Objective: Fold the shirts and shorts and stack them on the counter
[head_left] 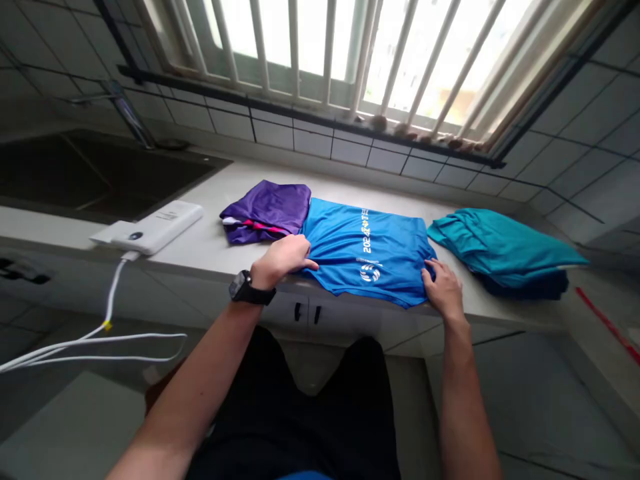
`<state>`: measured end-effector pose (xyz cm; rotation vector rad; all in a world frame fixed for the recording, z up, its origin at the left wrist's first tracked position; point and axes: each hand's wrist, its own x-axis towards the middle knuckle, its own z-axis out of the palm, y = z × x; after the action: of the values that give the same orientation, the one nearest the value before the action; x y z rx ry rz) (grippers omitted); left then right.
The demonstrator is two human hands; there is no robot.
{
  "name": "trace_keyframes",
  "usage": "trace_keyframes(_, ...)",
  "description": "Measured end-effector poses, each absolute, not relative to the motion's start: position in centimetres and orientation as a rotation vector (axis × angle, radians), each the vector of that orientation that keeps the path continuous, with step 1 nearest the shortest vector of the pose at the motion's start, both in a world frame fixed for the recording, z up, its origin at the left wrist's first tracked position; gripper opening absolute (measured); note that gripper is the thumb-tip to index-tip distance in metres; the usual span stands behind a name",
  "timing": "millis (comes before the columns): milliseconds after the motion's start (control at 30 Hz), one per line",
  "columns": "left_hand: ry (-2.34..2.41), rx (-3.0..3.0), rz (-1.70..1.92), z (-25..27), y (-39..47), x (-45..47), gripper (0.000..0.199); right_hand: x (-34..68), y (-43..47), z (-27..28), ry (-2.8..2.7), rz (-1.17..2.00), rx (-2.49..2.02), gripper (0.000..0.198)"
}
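Observation:
A blue shirt (340,250) with white and yellow print lies folded and flattened on the counter, its near edge hanging slightly over the front. My left hand (285,259), with a black watch on the wrist, pinches the shirt's left near corner. At the opposite side, my right hand (444,288) has its thumb and fingers closed on the right near edge. Just left of the shirt, and touching it, is a folded purple garment (275,207) with pink and white showing in its folds. On the right sits a teal folded garment (505,243) on top of a dark navy one (525,287).
A white power bank (165,225) with a white cable (113,300) sits at the counter's front edge. Behind it are a dark sink (75,173) and a faucet (131,117). The tiled wall and barred window (330,60) bound the counter (240,173) at the back.

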<state>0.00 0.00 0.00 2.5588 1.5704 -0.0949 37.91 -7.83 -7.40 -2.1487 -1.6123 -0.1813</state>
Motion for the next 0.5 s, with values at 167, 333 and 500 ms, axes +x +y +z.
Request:
trace_keyframes(167,1.705,2.514,-0.026,-0.4,-3.0,0.1,0.031,38.6,-6.3,-6.3,-1.748,-0.112,-2.293,0.047)
trace_keyframes(333,1.548,2.523,0.036,-1.0,-5.8,1.1,0.031,38.4,-2.5,-3.9,-1.962,-0.053,-2.368,0.051)
trace_keyframes(500,0.936,2.445,0.160,-0.6,-6.5,2.7,0.046,35.6,1.0,-0.8,-2.100,-0.077,-2.402,0.055)
